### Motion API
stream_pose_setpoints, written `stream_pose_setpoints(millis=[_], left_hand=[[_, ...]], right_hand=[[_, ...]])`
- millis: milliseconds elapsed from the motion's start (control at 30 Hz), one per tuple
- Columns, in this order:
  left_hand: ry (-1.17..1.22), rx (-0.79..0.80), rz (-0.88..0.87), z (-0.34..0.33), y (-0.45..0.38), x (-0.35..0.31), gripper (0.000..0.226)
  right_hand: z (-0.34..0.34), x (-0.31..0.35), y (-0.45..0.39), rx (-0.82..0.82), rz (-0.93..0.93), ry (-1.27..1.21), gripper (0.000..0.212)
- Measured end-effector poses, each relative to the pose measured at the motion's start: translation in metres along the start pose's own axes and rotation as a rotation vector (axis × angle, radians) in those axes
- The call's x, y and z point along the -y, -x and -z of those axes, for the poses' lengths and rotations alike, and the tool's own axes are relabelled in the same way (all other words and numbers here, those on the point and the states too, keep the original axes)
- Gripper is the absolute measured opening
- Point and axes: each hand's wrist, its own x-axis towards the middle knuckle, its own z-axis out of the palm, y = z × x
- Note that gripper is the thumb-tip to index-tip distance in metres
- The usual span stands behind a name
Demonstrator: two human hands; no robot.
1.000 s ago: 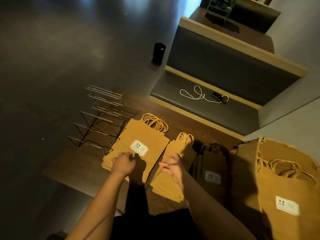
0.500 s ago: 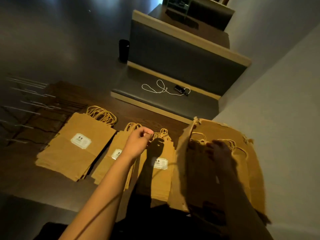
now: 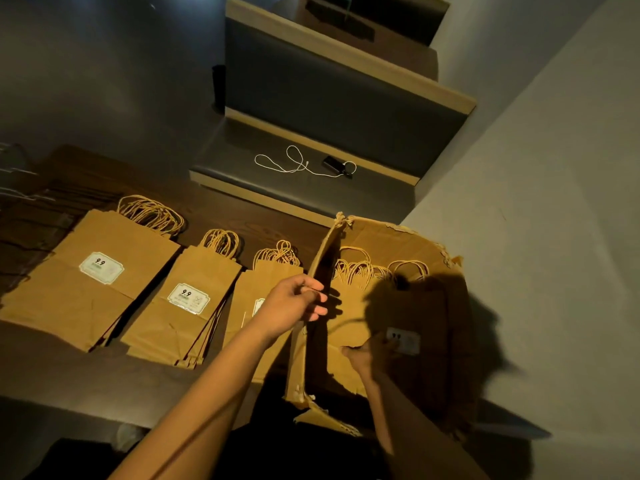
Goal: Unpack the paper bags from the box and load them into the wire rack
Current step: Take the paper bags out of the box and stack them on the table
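Note:
A torn cardboard box point(image 3: 381, 233) stands at the right of the dark wooden table, with brown paper bags point(image 3: 353, 299) and their twine handles inside. My left hand point(image 3: 298, 303) grips the box's left wall near its top edge. Down inside the box, in deep shadow, my right hand point(image 3: 367, 353) holds the bags beside a white label. Three flat stacks of bags lie in a row to the left: a large stack point(image 3: 90, 271), a middle stack point(image 3: 187, 299) and a third stack point(image 3: 266, 271) partly under my left forearm. The wire rack point(image 3: 14, 174) barely shows at the far left edge.
A bench seat point(image 3: 311, 188) with a white cable point(image 3: 294, 164) and a small black device point(image 3: 334, 164) runs behind the table. A pale wall point(image 3: 536, 202) closes off the right side, close to the box. Dark floor lies to the left and back.
The view has swung right, away from the rack. My left hand moved from above the third stack to the box wall. My right hand went deeper into the box.

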Motion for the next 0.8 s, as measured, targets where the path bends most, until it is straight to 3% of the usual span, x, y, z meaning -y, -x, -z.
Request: stream_pose_setpoints(millis=[200, 333, 433, 567, 700, 800], left_hand=[[0.021, -0.029, 0.002, 0.002, 0.001, 0.006, 0.018], [0.008, -0.019, 0.002, 0.001, -0.001, 0.006, 0.018], [0.008, -0.014, 0.004, 0.002, -0.003, 0.007, 0.019], [0.018, -0.018, 0.031, 0.004, -0.004, 0.006, 0.020], [-0.010, -0.018, 0.018, -0.003, 0.000, -0.001, 0.019], [-0.032, 0.008, -0.012, -0.016, 0.006, -0.012, 0.021]], right_hand=[[-0.010, 0.007, -0.004, 0.003, 0.024, -0.026, 0.092], [-0.006, 0.001, -0.016, 0.121, 0.073, -0.269, 0.054], [0.011, -0.013, -0.021, 0.067, 0.159, -0.233, 0.030], [0.049, -0.033, -0.023, -0.092, 0.201, -0.265, 0.016], [0.120, -0.030, 0.000, -0.158, 0.249, -0.612, 0.015], [0.169, -0.014, 0.032, -0.145, 0.391, -0.816, 0.009]])
